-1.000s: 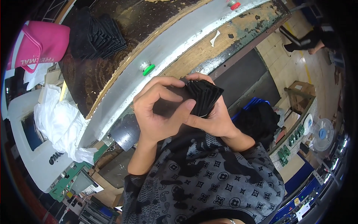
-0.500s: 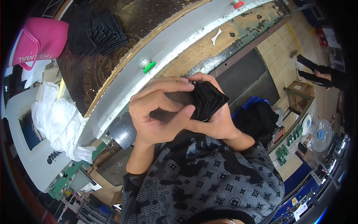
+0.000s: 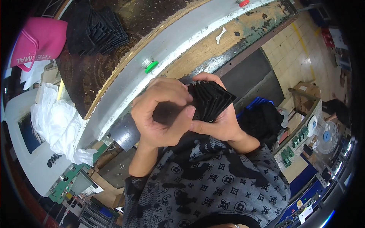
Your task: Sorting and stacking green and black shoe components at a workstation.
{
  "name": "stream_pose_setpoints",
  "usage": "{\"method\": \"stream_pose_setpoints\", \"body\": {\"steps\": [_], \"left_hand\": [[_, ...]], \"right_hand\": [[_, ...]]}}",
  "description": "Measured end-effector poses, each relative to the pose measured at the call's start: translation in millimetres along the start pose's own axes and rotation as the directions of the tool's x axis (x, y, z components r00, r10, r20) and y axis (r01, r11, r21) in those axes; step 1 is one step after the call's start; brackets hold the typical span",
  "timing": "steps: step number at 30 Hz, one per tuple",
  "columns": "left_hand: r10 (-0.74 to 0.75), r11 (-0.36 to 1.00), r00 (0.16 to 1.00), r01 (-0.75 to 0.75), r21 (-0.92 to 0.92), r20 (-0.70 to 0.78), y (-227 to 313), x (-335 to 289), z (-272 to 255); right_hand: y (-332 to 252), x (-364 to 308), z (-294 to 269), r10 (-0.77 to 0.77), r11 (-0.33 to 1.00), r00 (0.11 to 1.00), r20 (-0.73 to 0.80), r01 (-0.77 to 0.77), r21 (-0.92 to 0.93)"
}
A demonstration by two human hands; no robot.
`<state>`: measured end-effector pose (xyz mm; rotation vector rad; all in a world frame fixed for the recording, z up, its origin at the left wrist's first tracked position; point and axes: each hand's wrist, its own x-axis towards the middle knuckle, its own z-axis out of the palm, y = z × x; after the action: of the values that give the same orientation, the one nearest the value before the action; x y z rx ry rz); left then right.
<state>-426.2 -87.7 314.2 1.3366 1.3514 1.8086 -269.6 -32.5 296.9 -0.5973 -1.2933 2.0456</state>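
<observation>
Head view. The person's two bare hands meet near the centre of the clock face. The right hand (image 3: 225, 122), toward 3 o'clock, grips a fanned stack of black pieces (image 3: 211, 101); its thumb lies along the lower side and its other fingers pass behind the upper side. The stack lies just off centre toward 2 o'clock, its layered edges spread and one corner pointing to 2 o'clock. The left hand (image 3: 157, 131), toward 9 o'clock, is curled with its thumb and forefinger at the stack's near edge; whether these fingers pinch a piece cannot be told.

Beyond the hands runs a worn wooden desk (image 3: 207, 46), bearing a white scrap (image 3: 220, 36) at 1 o'clock. Along it, a grey rail (image 3: 175, 42) carries a green button (image 3: 151, 67) at 11 o'clock and a red button (image 3: 243, 3) at 1 o'clock. Between 10 and 11 o'clock, a second group of black pieces (image 3: 102, 33) overlaps on a brown board (image 3: 142, 21), near a pink bag (image 3: 46, 36). White plastic (image 3: 59, 121) lies crumpled at 9 o'clock, dark material (image 3: 262, 121) at 3 o'clock. A round fan (image 3: 327, 137) stands between 3 and 4 o'clock.
</observation>
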Motion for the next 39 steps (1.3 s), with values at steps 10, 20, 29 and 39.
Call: {"method": "stream_pose_setpoints", "body": {"steps": [10,20,29,39], "left_hand": [[-0.001,0.981,0.978,-0.039,0.188,0.209,3.3,9.3,-12.3],[-0.037,0.977,0.974,-0.012,0.214,0.223,6.5,9.3,-13.0],[-0.076,0.977,0.979,0.035,0.21,0.19,8.5,7.0,-10.4],[-0.012,0.959,0.962,-0.067,0.276,0.272,9.9,9.7,-11.0]], "right_hand": [[1.3,1.1,0.0,0.011,1.0,1.0,-0.015,-0.011,-0.003],[6.9,1.6,0.2,0.013,0.994,0.999,-0.037,-0.008,0.113],[4.2,0.8,0.5,0.01,1.0,0.999,-0.036,-0.011,-0.02],[6.4,-1.4,0.5,-0.016,1.0,0.999,-0.037,0.016,0.0]]}}
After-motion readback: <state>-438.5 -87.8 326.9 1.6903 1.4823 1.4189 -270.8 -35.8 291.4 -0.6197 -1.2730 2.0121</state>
